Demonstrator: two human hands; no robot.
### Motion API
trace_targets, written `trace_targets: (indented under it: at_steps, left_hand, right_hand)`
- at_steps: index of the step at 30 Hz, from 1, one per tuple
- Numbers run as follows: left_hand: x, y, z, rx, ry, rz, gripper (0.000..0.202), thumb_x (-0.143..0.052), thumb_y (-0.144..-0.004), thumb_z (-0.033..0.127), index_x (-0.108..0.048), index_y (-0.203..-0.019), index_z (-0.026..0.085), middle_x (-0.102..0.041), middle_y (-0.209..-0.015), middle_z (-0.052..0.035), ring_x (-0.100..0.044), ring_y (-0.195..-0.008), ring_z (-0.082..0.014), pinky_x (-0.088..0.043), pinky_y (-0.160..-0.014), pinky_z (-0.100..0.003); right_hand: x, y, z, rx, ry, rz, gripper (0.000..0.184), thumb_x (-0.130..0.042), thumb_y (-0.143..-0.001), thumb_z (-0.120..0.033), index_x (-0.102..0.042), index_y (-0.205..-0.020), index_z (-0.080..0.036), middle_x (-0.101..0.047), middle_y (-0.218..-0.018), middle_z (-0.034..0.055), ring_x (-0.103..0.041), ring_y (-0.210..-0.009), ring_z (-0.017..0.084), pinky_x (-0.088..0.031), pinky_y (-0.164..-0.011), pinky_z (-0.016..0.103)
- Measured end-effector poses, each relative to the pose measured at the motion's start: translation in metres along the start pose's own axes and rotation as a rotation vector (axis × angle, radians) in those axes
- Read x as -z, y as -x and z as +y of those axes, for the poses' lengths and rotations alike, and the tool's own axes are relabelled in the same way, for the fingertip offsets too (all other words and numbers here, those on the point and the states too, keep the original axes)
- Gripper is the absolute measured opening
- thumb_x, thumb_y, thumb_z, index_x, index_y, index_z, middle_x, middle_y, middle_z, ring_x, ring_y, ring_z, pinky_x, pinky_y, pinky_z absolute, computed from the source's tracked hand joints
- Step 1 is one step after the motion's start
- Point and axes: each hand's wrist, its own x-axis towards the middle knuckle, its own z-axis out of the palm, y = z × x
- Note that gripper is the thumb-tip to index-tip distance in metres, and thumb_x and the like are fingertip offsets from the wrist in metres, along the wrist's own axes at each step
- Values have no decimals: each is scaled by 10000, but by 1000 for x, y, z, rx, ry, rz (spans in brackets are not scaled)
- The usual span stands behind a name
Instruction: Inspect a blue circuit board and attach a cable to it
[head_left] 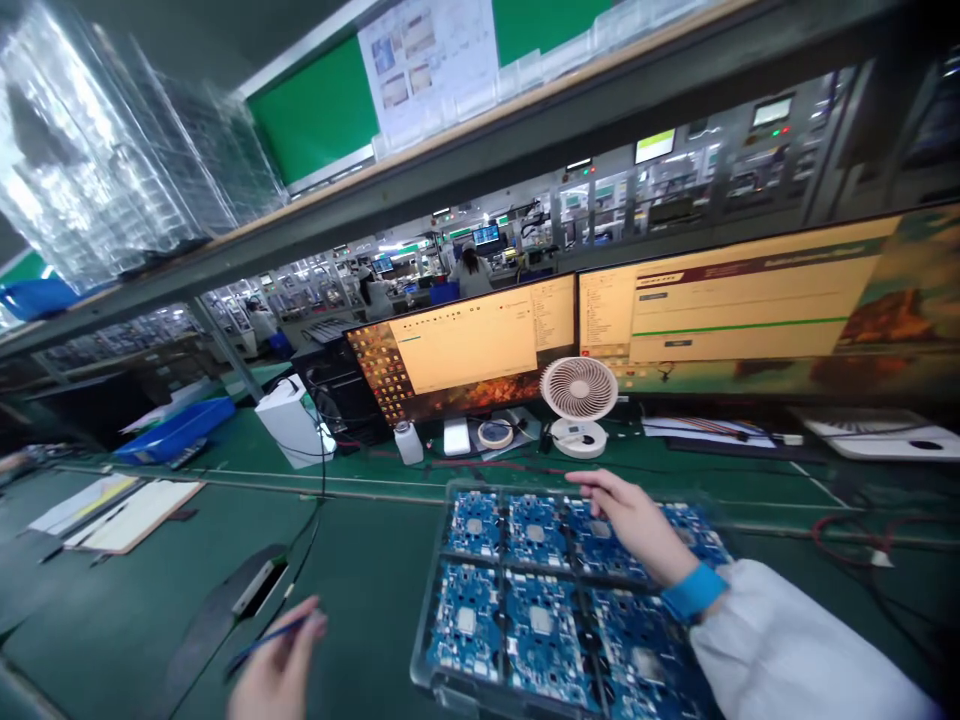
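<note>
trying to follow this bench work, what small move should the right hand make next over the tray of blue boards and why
Probably lower the right hand onto the far row of blue boards: it hovers open over the clear tray, holding nothing, while the left hand already grips a thin blue tool.

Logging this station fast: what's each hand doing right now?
Left hand: closed on a thin blue tool.
Right hand: open, empty, fingers extended over the tray of blue circuit boards.
</note>
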Motion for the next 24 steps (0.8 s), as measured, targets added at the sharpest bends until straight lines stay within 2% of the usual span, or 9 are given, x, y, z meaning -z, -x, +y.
trace_targets:
  at_steps: [1, 3, 5, 6, 9, 11, 14, 24]
  left_hand:
    - [-29, -3, 2, -23, -11, -127, 553, -659, -553, 633, -692, -906, 210, -765, -836, -47, -699, -860, -289, -571, -800, -410]
    - [-86, -8, 8, -143, 5, -294, 471, -594, -649, 593, -684, -870, 187, -759, -859, -66, -704, -798, -253, -570, -788, -386]
    - [-136, -14, 18, -244, -42, -401, 391, -528, -737, 508, -678, -879, 176, -752, -888, -79, -697, -747, -224, -569, -747, -370]
    - [-155, -18, 23, -301, -89, -427, 365, -489, -771, 469, -676, -878, 174, -749, -902, -86, -688, -717, -216, -566, -722, -370]
    - [-194, -31, 34, -433, -181, -458, 267, -479, -797, 367, -680, -844, 197, -744, -929, -73, -674, -872, -222, -510, -878, -391]
    - [-206, -38, 38, -468, -202, -481, 223, -492, -793, 323, -680, -824, 207, -741, -933, -63, -656, -940, -221, -472, -935, -389]
    - [-213, -45, 39, -508, -242, -524, 203, -486, -799, 287, -675, -815, 214, -735, -918, -50, -644, -928, -213, -452, -937, -377]
    - [-212, -45, 48, -604, -400, -601, 190, -466, -838, 242, -655, -823, 234, -719, -953, -10, -586, -968, -201, -375, -949, -352]
  right_hand:
    - [-4, -3, 11, -1, 13, -15, 453, -407, -768, -438, -653, -1016, -149, -551, -756, 50, -508, -625, 175, -449, -623, 299]
    - [-18, -2, 30, 4, 36, -49, 441, -398, -741, -434, -659, -961, -155, -537, -742, 46, -506, -589, 170, -459, -620, 311]
    - [-32, 3, 44, 13, 54, -72, 431, -378, -744, -442, -657, -914, -162, -528, -762, 54, -530, -613, 179, -475, -661, 333]
    - [-37, 5, 49, 17, 61, -79, 429, -367, -753, -447, -653, -898, -164, -527, -782, 61, -544, -636, 184, -480, -690, 344]
    - [-43, 10, 60, 27, 78, -95, 418, -344, -793, -449, -636, -902, -172, -530, -858, 76, -568, -693, 188, -482, -752, 356]
    - [-43, 10, 64, 33, 87, -103, 404, -337, -816, -437, -627, -928, -179, -533, -898, 78, -573, -719, 185, -483, -765, 348]
    - [-41, 11, 68, 38, 100, -111, 398, -333, -829, -424, -619, -958, -179, -532, -902, 78, -576, -756, 190, -484, -772, 336]
    - [-43, 12, 72, 15, 112, -112, 421, -324, -828, -417, -625, -981, -165, -527, -917, 80, -580, -763, 191, -484, -777, 332]
